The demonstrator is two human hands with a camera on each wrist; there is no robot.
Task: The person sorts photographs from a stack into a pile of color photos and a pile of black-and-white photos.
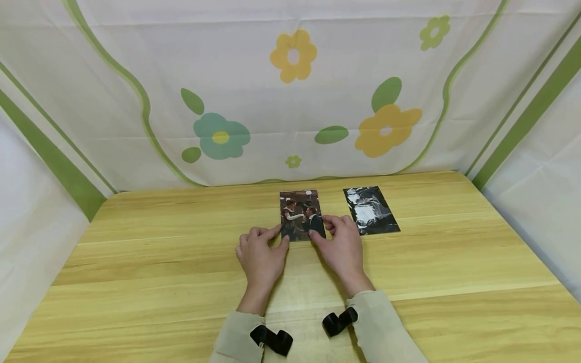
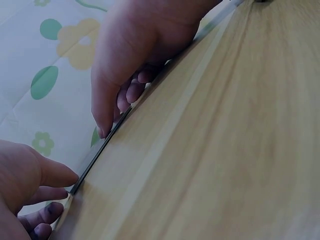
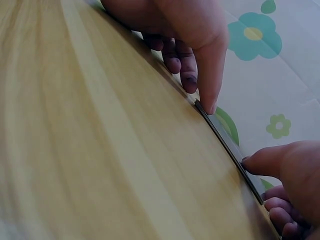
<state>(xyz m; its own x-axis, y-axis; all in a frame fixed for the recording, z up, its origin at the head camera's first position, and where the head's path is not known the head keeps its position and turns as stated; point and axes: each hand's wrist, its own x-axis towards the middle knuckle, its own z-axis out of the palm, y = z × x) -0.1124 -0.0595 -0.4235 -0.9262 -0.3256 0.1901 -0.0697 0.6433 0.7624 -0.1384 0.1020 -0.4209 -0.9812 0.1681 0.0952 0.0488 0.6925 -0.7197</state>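
A picture card (image 1: 299,214) showing two figures, one with a long pale glove and one in a dark suit, lies on the wooden table between both hands. My left hand (image 1: 262,256) pinches its lower left corner, with the thumb at the near edge and a finger along the left side. On the opposite corner, the thumb of my right hand (image 1: 344,252) rests over the near edge while its fingers hold the right side. Both wrist views show the card (image 2: 102,148) edge-on, as a thin dark line.
To the right of the card lies a dark glossy sheet (image 1: 373,210) with bright reflections, just beyond my right hand. A white cloth (image 1: 254,91) with printed flowers rises behind the table (image 1: 150,282). Black straps with small mounts (image 1: 277,342) sit on both beige sleeves.
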